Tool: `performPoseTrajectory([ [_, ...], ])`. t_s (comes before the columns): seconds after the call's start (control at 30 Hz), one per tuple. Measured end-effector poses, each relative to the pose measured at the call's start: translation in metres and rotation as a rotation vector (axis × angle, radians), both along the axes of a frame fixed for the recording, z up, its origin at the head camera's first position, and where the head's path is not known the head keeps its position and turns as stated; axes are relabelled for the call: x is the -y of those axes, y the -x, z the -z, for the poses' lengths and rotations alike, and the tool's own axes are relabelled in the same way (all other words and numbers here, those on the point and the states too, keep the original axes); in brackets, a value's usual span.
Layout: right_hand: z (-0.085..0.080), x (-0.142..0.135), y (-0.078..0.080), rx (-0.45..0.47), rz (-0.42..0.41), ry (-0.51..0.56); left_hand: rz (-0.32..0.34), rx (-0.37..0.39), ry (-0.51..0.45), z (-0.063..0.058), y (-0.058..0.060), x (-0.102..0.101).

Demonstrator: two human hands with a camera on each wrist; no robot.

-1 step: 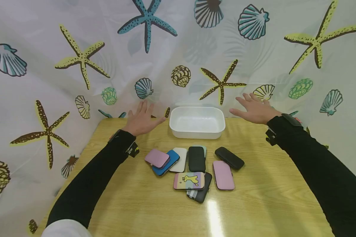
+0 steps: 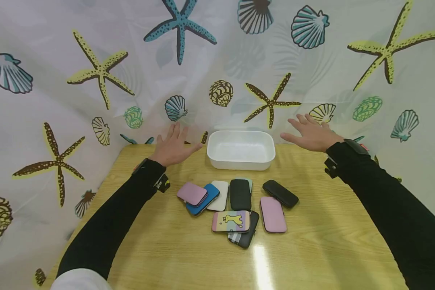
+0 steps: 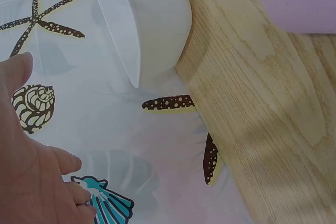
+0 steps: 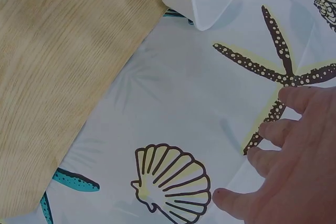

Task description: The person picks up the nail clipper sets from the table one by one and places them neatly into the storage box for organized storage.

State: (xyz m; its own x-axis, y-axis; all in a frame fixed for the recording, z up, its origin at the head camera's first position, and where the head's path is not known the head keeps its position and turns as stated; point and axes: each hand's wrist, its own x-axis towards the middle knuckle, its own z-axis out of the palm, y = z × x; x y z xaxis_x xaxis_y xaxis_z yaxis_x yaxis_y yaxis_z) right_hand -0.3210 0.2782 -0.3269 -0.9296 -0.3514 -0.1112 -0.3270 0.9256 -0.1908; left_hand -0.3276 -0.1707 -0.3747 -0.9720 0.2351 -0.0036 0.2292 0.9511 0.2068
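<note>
My left hand and right hand are empty, fingers spread, either side of the white plastic tray. The leftmost pink case overlaps a blue case on the desk, nearer my left hand, bodyward, long axis mostly crosswise.

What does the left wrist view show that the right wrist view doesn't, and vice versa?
Only the left wrist view shows the left hand and a corner of a pink case. Only the right wrist view shows teal printed starfish arms and a clear look at the right hand; at most a sliver of it appears in the left view's top-left corner. Both share the white tray, the wooden table and the patterned cloth.
</note>
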Motion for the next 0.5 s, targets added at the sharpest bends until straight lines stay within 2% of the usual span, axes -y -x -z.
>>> performPoseTrajectory([
  [0.3,0.003,0.007,0.001,-0.021,-0.012,0.03,0.003,-0.01,-0.008,0.004,0.001,-0.002],
  [0.5,0.013,0.016,0.002,-0.012,-0.016,0.02,-0.011,0.014,-0.102,0.009,0.006,-0.009],
])
